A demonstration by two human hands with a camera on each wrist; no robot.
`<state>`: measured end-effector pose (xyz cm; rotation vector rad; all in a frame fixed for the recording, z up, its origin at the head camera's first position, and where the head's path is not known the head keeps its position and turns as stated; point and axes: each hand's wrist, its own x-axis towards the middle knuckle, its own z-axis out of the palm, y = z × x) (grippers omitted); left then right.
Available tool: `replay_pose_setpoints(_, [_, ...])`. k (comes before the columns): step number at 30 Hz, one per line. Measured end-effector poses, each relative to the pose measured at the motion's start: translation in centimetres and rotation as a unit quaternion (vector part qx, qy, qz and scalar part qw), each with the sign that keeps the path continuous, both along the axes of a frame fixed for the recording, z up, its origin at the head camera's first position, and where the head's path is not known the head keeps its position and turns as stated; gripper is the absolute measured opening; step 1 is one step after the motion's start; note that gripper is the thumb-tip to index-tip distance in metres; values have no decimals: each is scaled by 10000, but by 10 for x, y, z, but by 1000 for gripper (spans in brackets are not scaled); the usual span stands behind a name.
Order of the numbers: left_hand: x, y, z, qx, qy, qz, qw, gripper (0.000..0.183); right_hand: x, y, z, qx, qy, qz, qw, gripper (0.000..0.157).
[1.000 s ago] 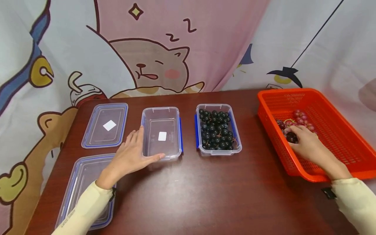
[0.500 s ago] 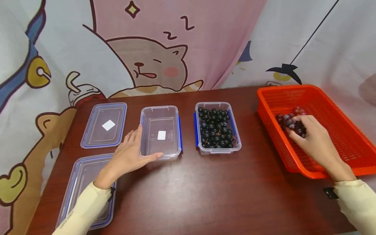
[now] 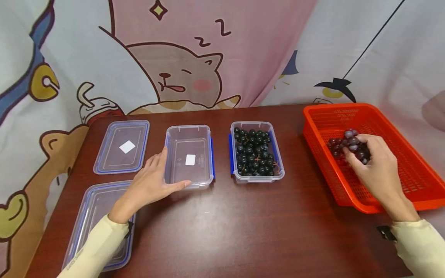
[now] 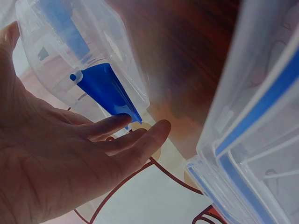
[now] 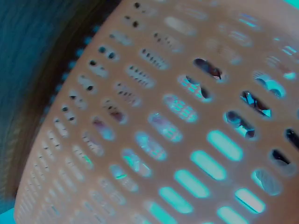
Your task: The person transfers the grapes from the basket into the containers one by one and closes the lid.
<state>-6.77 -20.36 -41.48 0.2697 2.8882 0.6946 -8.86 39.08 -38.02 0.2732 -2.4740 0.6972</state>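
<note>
My left hand (image 3: 147, 181) lies with extended fingers along the left side of a clear plastic food container (image 3: 189, 144). Its thumb reaches across the container's front edge. In the left wrist view, fingers (image 4: 140, 144) stretch beside the container's blue latch (image 4: 106, 88). On the right, my right hand (image 3: 380, 168) grips a bunch of dark red grapes (image 3: 352, 144) inside the orange basket (image 3: 328, 173). The hand hides part of the bunch. The right wrist view has only the basket's slotted wall (image 5: 154, 121), in odd colours, without the hand.
A second clear container (image 3: 259, 179), full of black grapes (image 3: 253, 152), stands between the first container and the basket. Two blue-edged lids lie at left: a smaller lid (image 3: 121, 133) behind a larger lid (image 3: 99, 204). A cartoon-print curtain (image 3: 264, 46) hangs behind the table (image 3: 222, 231).
My right hand has drawn the dark grapes up and rightward from the basket's left side. The pink grapes seen earlier are now hidden. My left hand stays at the container.
</note>
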Motion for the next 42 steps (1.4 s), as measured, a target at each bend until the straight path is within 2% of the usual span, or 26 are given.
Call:
replay_pose_setpoints(11, [3, -2, -3, 94, 44, 36, 9999, 141, 6, -22, 17, -303, 843, 112, 9959, 40])
replay_pose_setpoints(20, [3, -2, -4, 157, 26, 93, 9998, 142, 10, -65, 40, -751, 1466, 246, 9860, 46])
replay_pose_setpoints(29, [3, -1, -5, 171, 29, 106, 9998, 142, 12, -110, 55, -1319, 1704, 588, 9747, 40])
replay_pose_setpoints(33, [1, 0, -6, 192, 0, 108, 9998, 142, 8, -122, 54, -1420, 1738, 720, 9718, 41])
replay_pose_setpoints(42, [-1, 2, -5, 164, 20, 113, 9998, 142, -6, -132, 37, -1420, 1721, 979, 9699, 48])
